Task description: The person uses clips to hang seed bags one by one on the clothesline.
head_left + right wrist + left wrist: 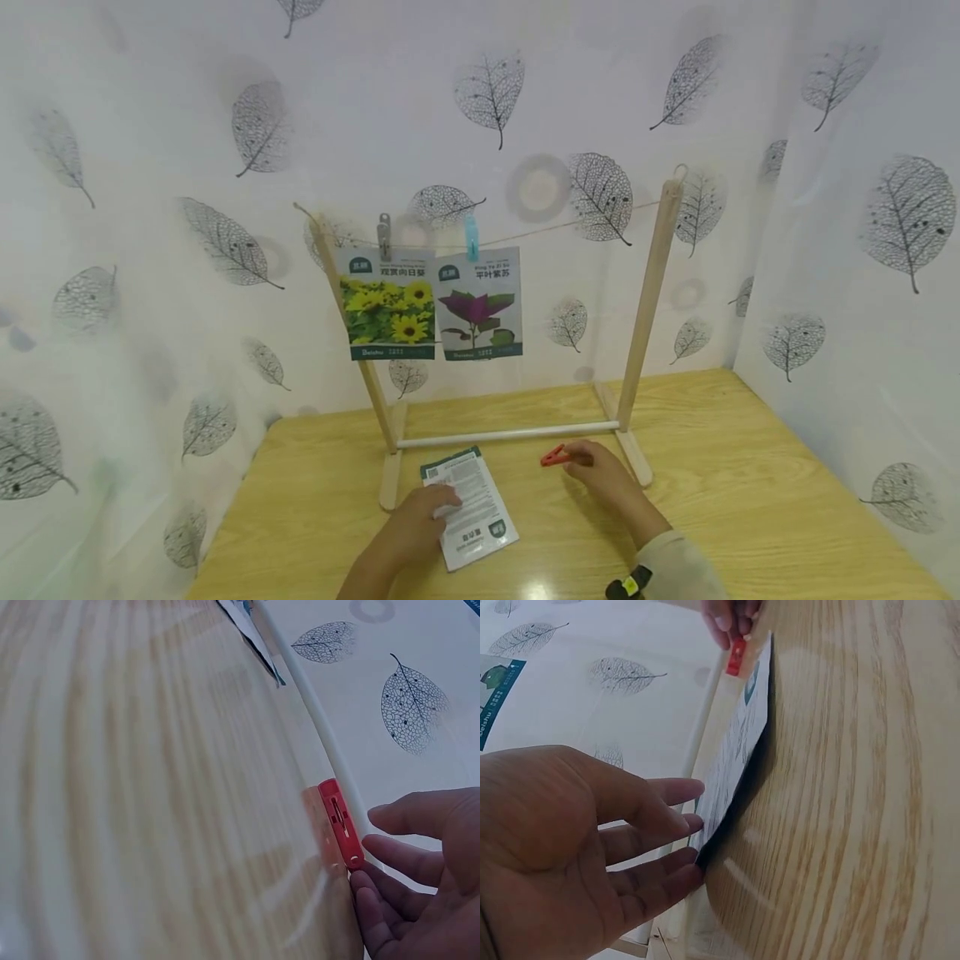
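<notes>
My left hand grips the left edge of a white seed packet with its printed back up. In the left wrist view, the fingers of that hand meet the packet's near end, which tilts off the tabletop. At the right, the fingertips of my right hand hold one end of a red clothespin low over the table. The right wrist view has the clothespin against the fingertips of the right hand.
Behind the hands stands a wooden frame with a white bar and a string. A sunflower packet hangs from a grey clothespin, and a purple-leaf packet from a blue one. Leaf-print cloth surrounds the table.
</notes>
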A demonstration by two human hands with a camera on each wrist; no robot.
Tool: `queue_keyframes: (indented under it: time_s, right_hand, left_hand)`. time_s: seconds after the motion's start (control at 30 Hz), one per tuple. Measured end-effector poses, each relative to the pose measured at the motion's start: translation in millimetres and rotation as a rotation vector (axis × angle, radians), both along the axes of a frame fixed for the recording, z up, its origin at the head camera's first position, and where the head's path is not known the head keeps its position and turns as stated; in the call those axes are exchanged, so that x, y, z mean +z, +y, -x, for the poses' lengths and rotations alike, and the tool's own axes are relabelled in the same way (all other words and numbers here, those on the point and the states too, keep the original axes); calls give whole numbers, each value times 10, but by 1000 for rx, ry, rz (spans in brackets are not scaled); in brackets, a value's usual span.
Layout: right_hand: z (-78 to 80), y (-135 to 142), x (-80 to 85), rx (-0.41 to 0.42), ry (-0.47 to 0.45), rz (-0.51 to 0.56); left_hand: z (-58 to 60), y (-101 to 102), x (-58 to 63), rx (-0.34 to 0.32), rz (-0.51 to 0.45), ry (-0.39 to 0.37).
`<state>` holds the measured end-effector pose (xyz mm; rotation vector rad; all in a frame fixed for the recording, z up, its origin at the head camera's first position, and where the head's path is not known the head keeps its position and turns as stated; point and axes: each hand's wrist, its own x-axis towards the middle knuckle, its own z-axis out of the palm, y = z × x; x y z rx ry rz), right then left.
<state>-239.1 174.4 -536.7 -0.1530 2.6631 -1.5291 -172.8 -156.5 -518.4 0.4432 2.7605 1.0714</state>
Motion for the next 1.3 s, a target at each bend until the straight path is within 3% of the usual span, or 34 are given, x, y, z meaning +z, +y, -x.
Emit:
queue_keyframes:
  time_s: [0.47,0.83,1.07,1.2,1.3]
  right_hand:
    - [39,23,-83,-26,35,-73]
    - [67,33,-167,-22,63,-130]
    - [67,25,-190,-21,68,-119]
    - [63,21,-192,-20,70,-118]
    - [57,23,-189,-22,72,-134]
  left_hand:
    - [-21,58,-18,-39,175,94]
    - [-8,95,-21,-21,249,76]
    - [-17,116,-8,-11,219,70]
    - [-31,106,-36,-51,179,34]
    - [-32,106,-59,-98,177,48]
